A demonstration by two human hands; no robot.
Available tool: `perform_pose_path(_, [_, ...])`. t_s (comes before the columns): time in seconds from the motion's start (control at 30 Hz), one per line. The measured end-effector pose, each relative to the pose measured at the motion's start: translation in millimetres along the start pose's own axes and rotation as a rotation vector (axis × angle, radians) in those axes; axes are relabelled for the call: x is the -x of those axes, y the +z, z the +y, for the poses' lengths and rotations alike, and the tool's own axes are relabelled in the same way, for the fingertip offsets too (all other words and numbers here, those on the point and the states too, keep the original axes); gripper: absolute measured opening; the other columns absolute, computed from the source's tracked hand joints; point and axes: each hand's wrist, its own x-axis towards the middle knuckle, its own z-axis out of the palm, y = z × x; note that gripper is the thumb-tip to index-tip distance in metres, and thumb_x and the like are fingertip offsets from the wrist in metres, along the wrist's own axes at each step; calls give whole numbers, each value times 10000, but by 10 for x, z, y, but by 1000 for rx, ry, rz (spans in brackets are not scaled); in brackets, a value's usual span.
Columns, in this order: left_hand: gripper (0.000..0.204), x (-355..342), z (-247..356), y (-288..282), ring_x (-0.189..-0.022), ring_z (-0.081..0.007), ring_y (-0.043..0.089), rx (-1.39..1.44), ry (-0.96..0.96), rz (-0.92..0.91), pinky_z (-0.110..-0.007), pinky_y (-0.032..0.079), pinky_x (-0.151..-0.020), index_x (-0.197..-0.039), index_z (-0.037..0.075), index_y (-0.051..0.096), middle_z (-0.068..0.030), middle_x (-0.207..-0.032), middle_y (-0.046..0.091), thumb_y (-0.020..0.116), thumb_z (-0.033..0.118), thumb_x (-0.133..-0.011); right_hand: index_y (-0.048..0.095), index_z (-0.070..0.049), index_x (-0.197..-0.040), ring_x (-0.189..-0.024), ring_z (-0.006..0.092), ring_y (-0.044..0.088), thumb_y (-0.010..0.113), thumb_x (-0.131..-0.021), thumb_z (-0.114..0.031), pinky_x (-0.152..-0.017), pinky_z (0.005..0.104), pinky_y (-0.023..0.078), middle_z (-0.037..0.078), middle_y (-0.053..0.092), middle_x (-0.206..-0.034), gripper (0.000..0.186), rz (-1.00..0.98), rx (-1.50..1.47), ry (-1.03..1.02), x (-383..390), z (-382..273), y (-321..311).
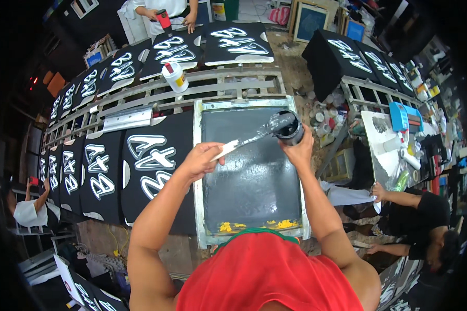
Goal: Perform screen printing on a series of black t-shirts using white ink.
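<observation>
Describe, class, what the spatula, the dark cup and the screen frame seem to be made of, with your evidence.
Spatula: wood or plastic; pale, smooth handle, while dark paste hides the blade.
Dark cup: probably plastic; smooth, slightly glossy wall.
Screen frame: metal or painted wood; straight, pale bars with stains, so the look leaves it open.

Spatula (251,138): pale handle, blade thickly coated in glossy dark paste; held slanted, coated end raised toward the right, at the mouth of the cup (292,137). Cup: dark, inside blackened, held upward-facing; rim contact can't be told.
</observation>
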Motion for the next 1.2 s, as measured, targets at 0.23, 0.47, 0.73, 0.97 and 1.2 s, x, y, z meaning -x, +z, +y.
perform_pose_path(0.23, [319, -374, 548, -410, -645, -90, 590, -659, 312, 177, -259, 455, -605, -1134, 31, 748, -58, -823, 719, 706, 278, -937, 477, -1, -1393, -1259, 423, 510, 944, -579, -309, -1085, 493, 419, 227, 571, -1332, 988, -33, 41, 248, 88, 360, -74])
perform_pose_path(0.47, [235, -1266, 756, -312, -969, -349, 689, -1479, 788, 220, -422, 546, -853, -1090, 123, 768, -115, -1022, 745, 721, 227, -883, 445, 40, -1400, -1244, 405, 549, 953, -590, -309, -1053, 483, 451, 263, 569, -1320, 1018, 3, 22, 376, 217, 590, -340])
perform_pose_path(0.73, [252, -2089, 261, -440, -991, -329, 680, -1521, 844, 196, -431, 548, -849, -1137, 164, 754, -91, -1048, 723, 690, 189, -895, 419, 28, -1423, -1242, 399, 555, 956, -590, -310, -1054, 478, 451, 256, 553, -1341, 1047, 42, -12, 394, 278, 775, -438])
perform_pose_path(0.97, [276, -1805, 203, -745, -985, -347, 685, -1657, 523, 297, -461, 555, -857, -1171, 193, 746, -107, -1042, 706, 675, 197, -905, 414, 36, -1422, -1243, 406, 551, 959, -575, -297, -1055, 484, 449, 263, 557, -1332, 1061, 13, 17, 325, 230, 803, -413])
perform_pose_path(1.2, [250, -1381, 279, -808, -975, -370, 690, -1461, 621, 384, -460, 555, -860, -1126, 158, 764, -121, -1093, 729, 705, 173, -883, 420, 55, -1415, -1269, 410, 529, 952, -595, -292, -1078, 477, 435, 271, 537, -1355, 1038, -77, -18, 243, 74, 562, -216])
